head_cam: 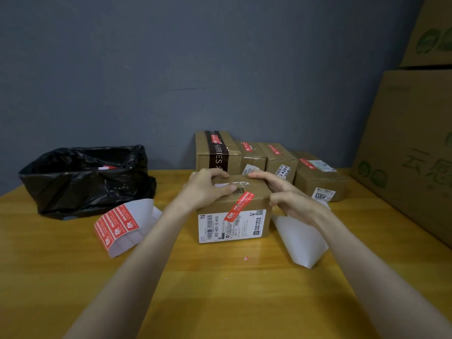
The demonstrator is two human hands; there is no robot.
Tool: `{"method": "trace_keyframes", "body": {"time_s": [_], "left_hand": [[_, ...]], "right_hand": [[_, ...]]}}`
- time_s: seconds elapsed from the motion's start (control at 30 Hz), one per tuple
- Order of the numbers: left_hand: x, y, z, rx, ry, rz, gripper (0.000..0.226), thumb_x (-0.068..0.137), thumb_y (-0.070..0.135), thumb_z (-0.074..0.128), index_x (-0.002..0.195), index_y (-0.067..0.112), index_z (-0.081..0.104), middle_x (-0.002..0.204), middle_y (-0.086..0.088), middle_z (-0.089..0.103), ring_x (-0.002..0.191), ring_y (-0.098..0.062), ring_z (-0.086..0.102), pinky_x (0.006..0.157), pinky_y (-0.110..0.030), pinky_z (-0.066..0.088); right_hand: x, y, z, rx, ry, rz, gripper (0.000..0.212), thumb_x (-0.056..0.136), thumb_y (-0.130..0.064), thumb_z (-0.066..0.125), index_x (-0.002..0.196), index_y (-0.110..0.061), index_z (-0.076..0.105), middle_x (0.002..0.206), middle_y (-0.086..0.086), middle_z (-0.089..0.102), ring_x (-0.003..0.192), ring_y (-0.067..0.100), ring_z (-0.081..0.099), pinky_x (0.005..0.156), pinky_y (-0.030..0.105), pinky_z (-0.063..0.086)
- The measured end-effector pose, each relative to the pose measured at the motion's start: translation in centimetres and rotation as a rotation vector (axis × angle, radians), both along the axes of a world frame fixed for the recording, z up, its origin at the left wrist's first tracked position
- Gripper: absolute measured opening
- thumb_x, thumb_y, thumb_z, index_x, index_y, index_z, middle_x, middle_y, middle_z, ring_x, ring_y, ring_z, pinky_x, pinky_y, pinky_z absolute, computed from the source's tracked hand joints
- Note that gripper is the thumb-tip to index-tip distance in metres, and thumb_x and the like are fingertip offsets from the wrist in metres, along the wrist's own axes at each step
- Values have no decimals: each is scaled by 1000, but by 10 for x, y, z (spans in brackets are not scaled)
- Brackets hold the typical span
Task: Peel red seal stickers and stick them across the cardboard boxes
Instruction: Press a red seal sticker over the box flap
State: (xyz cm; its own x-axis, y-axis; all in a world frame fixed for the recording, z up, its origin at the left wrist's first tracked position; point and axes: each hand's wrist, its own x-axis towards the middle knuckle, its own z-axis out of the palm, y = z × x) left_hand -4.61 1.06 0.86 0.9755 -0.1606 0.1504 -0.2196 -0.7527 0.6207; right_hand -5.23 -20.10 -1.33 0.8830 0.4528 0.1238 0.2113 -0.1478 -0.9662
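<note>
Gripping the cardboard box (259, 203) near the middle of the desk (220, 294), head view: left hand (208, 189) curled over its top-left edge, right hand (283, 194) curled round its top-right corner. Bears a red seal sticker (238, 207) slanting over the top front edge onto the front face. Probably best to clamp with one hand, rub the strip flat from the fold outward, and press down both ends. Sticker sheet (115, 225) lies towards the desk's left edge.

both hands (208, 189) (288, 194) around sealed cardboard box (234, 214) on table (220, 289)
</note>
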Motion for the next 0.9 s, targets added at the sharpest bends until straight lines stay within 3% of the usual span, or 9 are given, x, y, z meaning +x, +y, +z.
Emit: {"method": "trace_keyframes", "body": {"time_s": [0.07,0.13,0.23,0.3,0.37,0.43,0.57,0.77,0.9], "left_hand": [[2,0,-1,-42,2,18,43,79,50,65,119,33,59,133,4,53,125,-21,43,101,-47,40],[3,-1,-2,-87,14,29,40,78,49,67,115,35,62,132,2,54,122,-22,47,99,-48,41],[4,-2,-3,-159,29,39,36,78,43,69,113,34,64,131,0,54,109,-19,55,84,-39,51],[4,-3,-3,-184,32,43,36,79,39,70,114,32,64,131,-2,53,97,-15,58,66,-27,49],[4,-4,-3,-188,30,47,37,78,38,70,114,32,63,132,-2,53,93,-12,57,59,-23,44],[4,-3,-3,-194,30,52,36,77,38,71,112,32,64,131,-2,53,93,-13,57,59,-23,45],[6,-3,-4,-191,25,73,33,75,40,73,106,35,64,130,-2,53,101,-17,57,77,-32,51],[9,-3,-5,-178,-5,44,32,77,35,73,108,30,65,130,-1,53,106,-15,52,72,-26,43],[9,-2,-4,-173,-5,30,34,78,35,72,110,29,65,128,0,54,107,-16,53,76,-28,44]], "right_hand": [[-2,0,4,-52,-69,-43,62,64,-8,48,123,-28,55,147,-7,30,133,6,32,104,27,38],[-5,3,10,-94,-193,-156,37,80,-12,56,113,-26,63,143,-9,37,133,4,31,102,23,38],[-6,9,19,-162,-353,-262,18,87,-7,62,88,-23,70,112,-12,56,111,-1,47,91,25,43],[-7,15,23,-232,-367,-294,17,84,-10,67,78,-25,70,98,-15,58,97,0,50,89,27,42],[-5,21,23,-310,-366,-314,14,81,-10,69,77,-23,70,94,-13,57,91,3,51,82,21,42],[-4,25,20,-343,-358,-331,11,81,-10,70,78,-21,71,92,-11,56,88,4,52,78,16,43],[-6,27,20,-325,-307,-345,10,82,-11,69,79,-21,70,93,-7,57,88,7,54,82,23,48],[-11,31,27,-411,-325,-330,6,82,-13,69,78,-17,71,75,-15,57,72,-1,54,68,13,45],[-9,36,30,-530,-381,-367,10,83,-16,69,74,-22,69,74,-17,54,75,-1,50,68,19,40]]}}
